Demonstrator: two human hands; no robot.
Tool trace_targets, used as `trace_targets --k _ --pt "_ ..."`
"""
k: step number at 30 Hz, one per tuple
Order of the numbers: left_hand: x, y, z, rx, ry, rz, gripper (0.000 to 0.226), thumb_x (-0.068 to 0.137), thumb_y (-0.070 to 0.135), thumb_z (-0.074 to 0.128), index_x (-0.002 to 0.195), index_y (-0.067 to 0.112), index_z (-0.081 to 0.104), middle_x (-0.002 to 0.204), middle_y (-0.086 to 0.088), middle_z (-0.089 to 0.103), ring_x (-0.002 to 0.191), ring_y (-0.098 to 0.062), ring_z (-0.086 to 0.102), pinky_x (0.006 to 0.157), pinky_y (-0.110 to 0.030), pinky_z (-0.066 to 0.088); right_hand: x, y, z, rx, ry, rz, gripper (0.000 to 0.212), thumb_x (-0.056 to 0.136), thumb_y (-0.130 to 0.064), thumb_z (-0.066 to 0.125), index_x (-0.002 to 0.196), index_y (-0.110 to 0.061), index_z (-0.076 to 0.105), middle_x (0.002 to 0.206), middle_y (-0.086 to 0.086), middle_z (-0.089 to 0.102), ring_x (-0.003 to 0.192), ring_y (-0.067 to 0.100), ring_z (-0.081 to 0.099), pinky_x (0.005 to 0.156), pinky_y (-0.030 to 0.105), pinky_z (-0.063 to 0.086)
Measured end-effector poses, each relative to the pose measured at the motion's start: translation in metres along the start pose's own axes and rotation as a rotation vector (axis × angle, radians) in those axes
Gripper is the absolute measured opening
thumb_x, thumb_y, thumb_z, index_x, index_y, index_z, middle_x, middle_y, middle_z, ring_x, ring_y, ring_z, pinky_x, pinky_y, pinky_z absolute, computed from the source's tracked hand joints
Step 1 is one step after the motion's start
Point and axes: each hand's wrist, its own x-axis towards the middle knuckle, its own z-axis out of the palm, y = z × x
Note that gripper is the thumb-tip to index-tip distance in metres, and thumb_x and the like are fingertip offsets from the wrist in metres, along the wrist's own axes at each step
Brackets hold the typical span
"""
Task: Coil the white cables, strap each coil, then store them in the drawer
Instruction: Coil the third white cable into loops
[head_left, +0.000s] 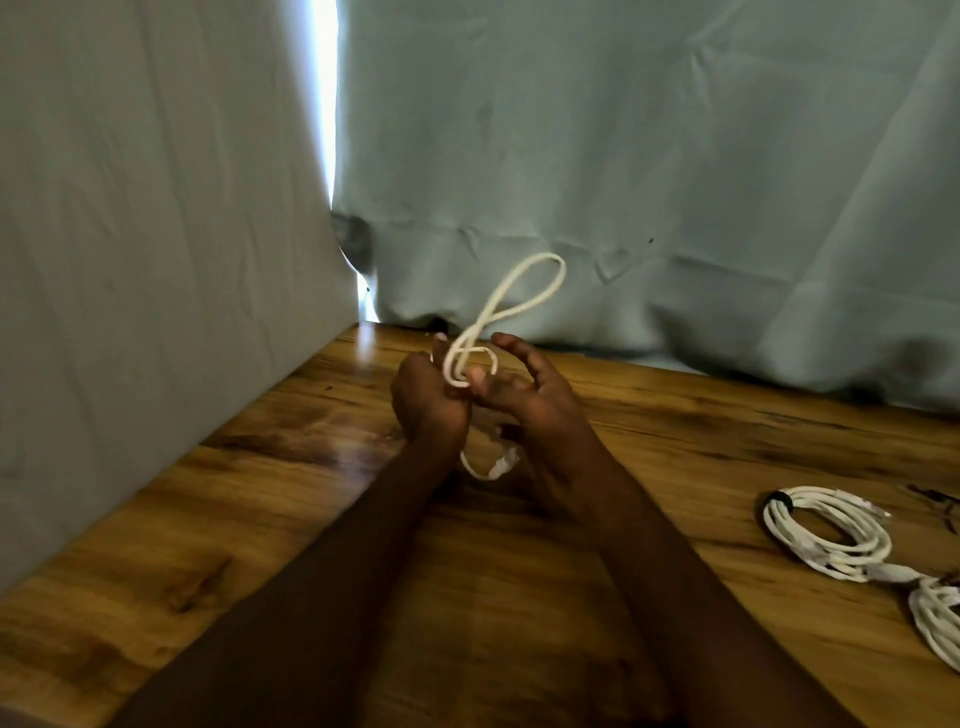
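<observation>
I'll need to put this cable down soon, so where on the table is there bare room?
Bare wood lies left of the left hand, along the grey sheet, and on the near table between the forearms. The right side is crowded: a strapped coil and another coil.

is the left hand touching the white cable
Touching: the head view shows the left hand gripping the white cable, whose loops rise from its fist.
</observation>
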Motion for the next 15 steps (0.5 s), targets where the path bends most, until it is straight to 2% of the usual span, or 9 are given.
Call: trace_targets --k 2,4,6,8,9,10,12,13,15 --pt "-0.004 0.015 0.001 0.192 0.019 0.011 0.052 0.106 0.045 0.044 0.107 0.000 0.070 0.113 -0.025 0.069 0.112 -0.043 0.061 0.088 -0.042 0.044 0.000 -0.001 -0.006 0.246 -0.028 0.119 0.043 0.089 -0.012 0.072 0.130 -0.017 0.059 0.095 0.005 0.074 0.080 0.015 0.071 0.056 0.025 0.050" --pt "-0.005 0.019 0.000 0.252 0.032 0.081 0.055 0.108 0.045 0.039 0.110 -0.001 0.069 0.115 -0.026 0.068 0.114 -0.044 0.059 0.091 -0.043 0.042 0.002 -0.001 -0.013 0.474 -0.041 0.178 0.037 0.086 -0.007 0.067 0.122 -0.014 0.061 0.092 0.004 0.073 0.081 0.020 0.069 0.055 0.027 0.056" --pt "0.002 0.014 -0.002 0.290 0.050 0.124 0.057 0.107 0.047 0.039 0.107 0.000 0.071 0.111 -0.026 0.070 0.111 -0.045 0.061 0.088 -0.044 0.042 0.004 -0.005 -0.017 0.538 -0.035 0.215 0.024 0.093 -0.005 0.059 0.112 -0.018 0.065 0.089 0.001 0.074 0.087 0.024 0.070 0.070 0.035 0.060" --pt "0.008 0.013 -0.007 0.261 0.087 0.199 0.056 0.107 0.049 0.040 0.104 0.004 0.073 0.104 -0.024 0.072 0.104 -0.044 0.063 0.083 -0.042 0.042 0.002 -0.015 -0.020 0.524 -0.031 0.212 0.018 0.097 -0.008 0.056 0.108 -0.017 0.067 0.088 0.000 0.074 0.090 0.021 0.070 0.093 0.041 0.054" --pt "0.012 0.012 -0.010 0.241 0.092 0.214 0.055 0.106 0.049 0.041 0.102 0.005 0.074 0.102 -0.022 0.072 0.102 -0.044 0.063 0.080 -0.041 0.041 0.002 -0.021 -0.024 0.549 -0.036 0.207 0.014 0.095 -0.010 0.059 0.106 -0.015 0.067 0.087 0.001 0.073 0.089 0.020 0.070 0.099 0.041 0.052" --pt "0.016 0.012 -0.012 0.232 0.096 0.239 0.053 0.106 0.050 0.042 0.099 0.007 0.073 0.100 -0.021 0.072 0.100 -0.043 0.063 0.077 -0.040 0.039 0.001 -0.028 -0.026 0.611 -0.052 0.200 0.011 0.092 -0.010 0.062 0.102 -0.013 0.066 0.084 0.003 0.071 0.085 0.019 0.070 0.097 0.041 0.054" --pt "0.018 0.012 -0.017 0.224 0.081 0.319 0.050 0.105 0.050 0.043 0.092 0.010 0.070 0.093 -0.018 0.071 0.094 -0.039 0.064 0.071 -0.038 0.036 -0.002 -0.037 -0.033 0.774 -0.088 0.161 0.014 0.082 -0.006 0.067 0.095 -0.008 0.063 0.080 0.010 0.066 0.071 0.016 0.066 0.073 0.032 0.059" --pt "0.018 0.012 -0.017 0.216 0.059 0.346 0.048 0.105 0.051 0.044 0.088 0.012 0.068 0.089 -0.016 0.070 0.090 -0.037 0.064 0.070 -0.038 0.037 -0.002 -0.038 -0.038 0.843 -0.100 0.129 0.022 0.077 -0.003 0.071 0.097 -0.006 0.062 0.082 0.014 0.066 0.064 0.013 0.062 0.061 0.027 0.056" --pt "0.018 0.011 -0.017 0.168 0.047 0.394 0.045 0.104 0.052 0.047 0.082 0.017 0.064 0.079 -0.010 0.067 0.083 -0.034 0.063 0.069 -0.040 0.044 -0.002 -0.038 -0.047 0.916 -0.157 0.101 0.031 0.077 -0.003 0.072 0.106 -0.004 0.062 0.106 0.027 0.069 0.060 0.010 0.061 0.054 0.020 0.048"
